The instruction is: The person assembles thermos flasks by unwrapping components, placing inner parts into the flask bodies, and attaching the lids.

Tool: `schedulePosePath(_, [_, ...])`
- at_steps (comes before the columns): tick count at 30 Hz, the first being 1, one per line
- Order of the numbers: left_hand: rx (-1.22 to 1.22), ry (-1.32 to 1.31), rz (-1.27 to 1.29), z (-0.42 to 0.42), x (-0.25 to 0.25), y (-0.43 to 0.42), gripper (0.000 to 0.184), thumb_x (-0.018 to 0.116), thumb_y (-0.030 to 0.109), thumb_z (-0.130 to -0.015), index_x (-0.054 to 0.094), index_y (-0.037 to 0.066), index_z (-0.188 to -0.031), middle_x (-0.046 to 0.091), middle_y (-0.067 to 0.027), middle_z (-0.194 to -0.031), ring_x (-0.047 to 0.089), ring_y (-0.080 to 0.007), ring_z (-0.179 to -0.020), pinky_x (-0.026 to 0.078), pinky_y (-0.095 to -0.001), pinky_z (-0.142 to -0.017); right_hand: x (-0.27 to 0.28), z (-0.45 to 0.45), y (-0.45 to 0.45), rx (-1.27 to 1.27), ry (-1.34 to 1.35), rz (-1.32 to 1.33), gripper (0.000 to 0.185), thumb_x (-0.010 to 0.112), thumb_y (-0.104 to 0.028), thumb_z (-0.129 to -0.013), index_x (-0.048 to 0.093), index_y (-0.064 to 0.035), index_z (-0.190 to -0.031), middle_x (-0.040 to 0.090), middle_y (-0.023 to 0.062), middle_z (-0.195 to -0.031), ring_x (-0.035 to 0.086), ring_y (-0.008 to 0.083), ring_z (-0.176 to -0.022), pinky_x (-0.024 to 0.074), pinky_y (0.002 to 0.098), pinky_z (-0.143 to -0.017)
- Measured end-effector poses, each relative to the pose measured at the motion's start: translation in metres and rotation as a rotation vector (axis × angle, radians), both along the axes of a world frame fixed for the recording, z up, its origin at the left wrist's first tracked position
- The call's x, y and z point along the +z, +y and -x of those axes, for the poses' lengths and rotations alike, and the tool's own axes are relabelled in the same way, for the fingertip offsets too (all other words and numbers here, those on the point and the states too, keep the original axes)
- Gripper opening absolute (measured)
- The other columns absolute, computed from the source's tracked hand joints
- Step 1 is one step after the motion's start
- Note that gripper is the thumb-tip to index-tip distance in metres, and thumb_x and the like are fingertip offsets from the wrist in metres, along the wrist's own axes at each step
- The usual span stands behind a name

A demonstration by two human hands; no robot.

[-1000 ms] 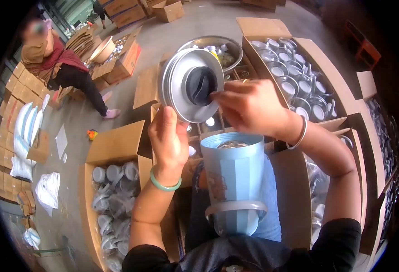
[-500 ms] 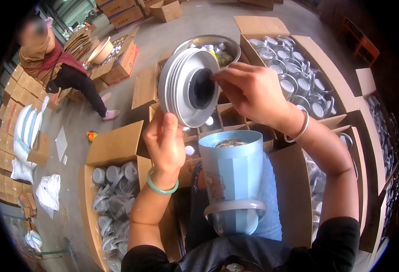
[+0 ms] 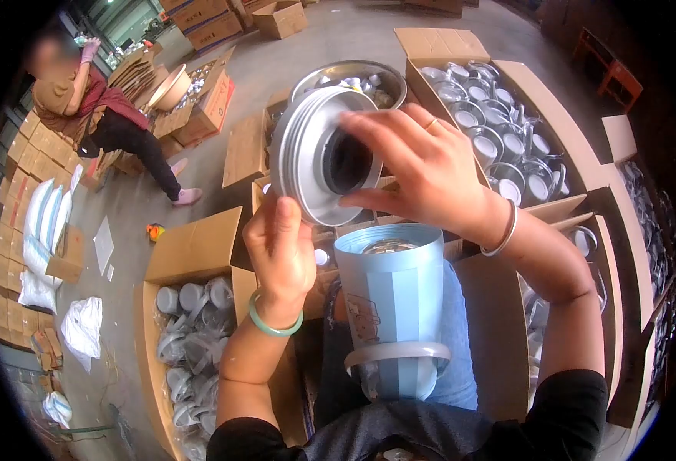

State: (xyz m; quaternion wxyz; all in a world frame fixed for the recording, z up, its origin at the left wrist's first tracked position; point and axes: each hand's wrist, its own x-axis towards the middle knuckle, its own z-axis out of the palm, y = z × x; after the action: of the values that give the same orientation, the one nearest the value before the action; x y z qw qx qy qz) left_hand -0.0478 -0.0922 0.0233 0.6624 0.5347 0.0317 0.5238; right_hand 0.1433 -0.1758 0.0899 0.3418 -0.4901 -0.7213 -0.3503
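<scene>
Brown cardboard cartons [image 3: 4,284] stand stacked at our far left, with white sacks [image 3: 38,230] leaning beside them. Near these, a person [image 3: 77,100] in dark trousers raises a pink-gloved hand by the face. Closer to us, grey plastic parts [image 3: 188,307] lie in clear wrapping inside an open carton [image 3: 192,246].

Our left hand [image 3: 280,257], with a green bangle [image 3: 275,326] at the wrist, grips the grey ribbed lid [image 3: 296,157] by its lower left edge, the thumb up along the rim. We have that lid tilted on its side, above the tumbler, its black centre [image 3: 343,165] facing right. Behind it sits a steel basin [image 3: 349,67] of small pieces.

Just below the lid, the pale blue tumbler [image 3: 392,296] is between our legs, mouth up, a grey ring [image 3: 399,352] around its lower part. Our right hand [image 3: 426,169] reaches in at the lid's right side, fingers and thumb spread open across the black centre; blur keeps us from telling how firmly they touch. Farther right, a long carton [image 3: 545,96] holds more grey parts [image 3: 511,146] with looped handles.
</scene>
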Motion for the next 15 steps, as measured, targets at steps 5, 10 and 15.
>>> schedulePosePath(5, [0.084, 0.028, -0.024, -0.002, 0.000, 0.001, 0.039, 0.050, 0.021, -0.104, 0.053, -0.009, -0.128, 0.059, -0.0133, -0.123, 0.057, -0.0199, -0.112, 0.047, -0.0360, -0.097, -0.009, 0.000, -0.007, -0.171, 0.201, 0.200, 0.061, 0.064, -0.061, -0.085, 0.070, -0.0003, -0.092, 0.065, 0.0093, -0.066, 0.066, 0.0266, -0.054, 0.0510, 0.0341, -0.050])
schedulePosePath(10, [0.076, 0.036, -0.067, -0.001, -0.007, 0.012, 0.040, 0.049, 0.022, -0.105, 0.052, -0.010, -0.129, 0.059, -0.0149, -0.124, 0.057, -0.0215, -0.114, 0.045, -0.0360, -0.099, -0.005, 0.000, -0.024, 0.067, 0.395, 0.557, 0.046, 0.066, -0.048, -0.089, 0.073, -0.0033, -0.099, 0.064, 0.0094, -0.066, 0.063, 0.0269, -0.052, 0.0502, 0.0371, -0.049])
schedulePosePath(15, [-0.191, 0.097, -0.051, -0.007, -0.007, 0.030, 0.046, 0.051, 0.027, -0.103, 0.049, -0.007, -0.135, 0.057, -0.0169, -0.134, 0.055, -0.0282, -0.124, 0.040, -0.0433, -0.109, -0.010, -0.034, -0.001, 0.409, 0.779, 0.286, 0.056, 0.055, -0.040, -0.100, 0.047, -0.0011, -0.138, 0.052, 0.0152, -0.129, 0.048, 0.0260, -0.124, 0.0387, 0.0384, -0.103])
